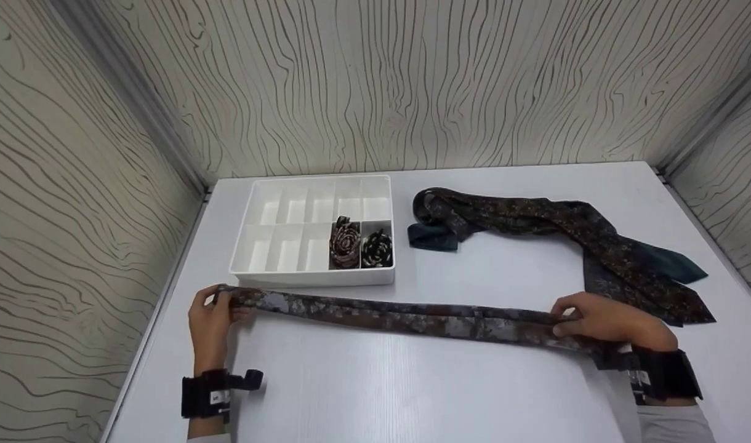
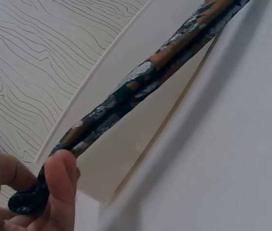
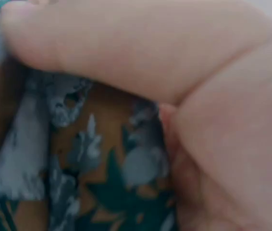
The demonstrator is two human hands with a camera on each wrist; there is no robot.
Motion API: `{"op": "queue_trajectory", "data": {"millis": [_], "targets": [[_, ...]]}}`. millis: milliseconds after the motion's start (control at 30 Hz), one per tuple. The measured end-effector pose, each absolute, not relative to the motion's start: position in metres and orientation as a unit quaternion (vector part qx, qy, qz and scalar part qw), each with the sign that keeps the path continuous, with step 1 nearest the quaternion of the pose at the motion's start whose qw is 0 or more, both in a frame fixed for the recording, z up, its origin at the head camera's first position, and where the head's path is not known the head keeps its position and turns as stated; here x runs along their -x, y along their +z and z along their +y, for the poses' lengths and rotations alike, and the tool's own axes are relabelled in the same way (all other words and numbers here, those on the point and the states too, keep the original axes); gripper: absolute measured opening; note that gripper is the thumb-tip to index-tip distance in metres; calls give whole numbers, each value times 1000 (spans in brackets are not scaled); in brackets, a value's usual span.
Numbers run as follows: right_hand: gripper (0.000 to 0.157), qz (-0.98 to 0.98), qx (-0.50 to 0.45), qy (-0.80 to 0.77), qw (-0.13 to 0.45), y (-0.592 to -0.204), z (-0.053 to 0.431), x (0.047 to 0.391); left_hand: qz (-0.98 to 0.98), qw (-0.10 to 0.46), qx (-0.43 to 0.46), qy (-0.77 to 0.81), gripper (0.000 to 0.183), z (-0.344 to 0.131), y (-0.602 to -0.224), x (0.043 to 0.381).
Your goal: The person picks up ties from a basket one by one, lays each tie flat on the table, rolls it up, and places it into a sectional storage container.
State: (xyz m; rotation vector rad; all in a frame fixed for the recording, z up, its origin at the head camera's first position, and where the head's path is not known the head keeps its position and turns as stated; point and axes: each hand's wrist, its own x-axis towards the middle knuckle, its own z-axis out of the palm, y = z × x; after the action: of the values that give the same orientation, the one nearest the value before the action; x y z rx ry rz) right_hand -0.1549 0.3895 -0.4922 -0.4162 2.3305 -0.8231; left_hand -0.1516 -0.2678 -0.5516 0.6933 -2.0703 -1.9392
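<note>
A long floral necktie [image 1: 412, 317] in brown, grey and dark green stretches across the front of the table, between both hands. My left hand [image 1: 214, 314] pinches its narrower left end between thumb and fingers, with a small tip folded over in the left wrist view. My right hand [image 1: 597, 320] grips the wider part, thumb on top; the cloth runs on under the wrist. In the right wrist view the thumb [image 3: 102, 43] lies across the printed cloth [image 3: 121, 168]. Close behind the tie stands a white compartment box [image 1: 314, 278].
Two rolled ties, one brownish [image 1: 346, 245] and one black and white [image 1: 377, 249], sit in the box's front right compartments. More dark patterned neckties [image 1: 523, 215] lie loosely at the back right, one teal tip [image 1: 671, 261] showing. Wood-grain panels [image 1: 375, 86] border the table.
</note>
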Motion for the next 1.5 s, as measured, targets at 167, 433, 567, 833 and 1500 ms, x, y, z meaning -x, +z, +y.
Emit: {"op": "queue_trajectory", "data": {"millis": [167,433,567,833,1500], "targets": [[46,898,122,-288,309,-492,393,151,-724,72,-267,-632,48,-275,-555,148],[44,931,116,-273,211,-501,409,146,-753,22,-274,-598,49,-286,-557,142],[49,938,142,-295,112,-509,412,142,-769,11,-269,-580,49,-288,-556,142],[30,947,138,-276,86,-518,411,130,-791,9,-263,-553,49,-288,-556,142],[31,954,116,-266,74,-521,412,115,-793,-9,-253,-554,49,-292,-558,139]]}}
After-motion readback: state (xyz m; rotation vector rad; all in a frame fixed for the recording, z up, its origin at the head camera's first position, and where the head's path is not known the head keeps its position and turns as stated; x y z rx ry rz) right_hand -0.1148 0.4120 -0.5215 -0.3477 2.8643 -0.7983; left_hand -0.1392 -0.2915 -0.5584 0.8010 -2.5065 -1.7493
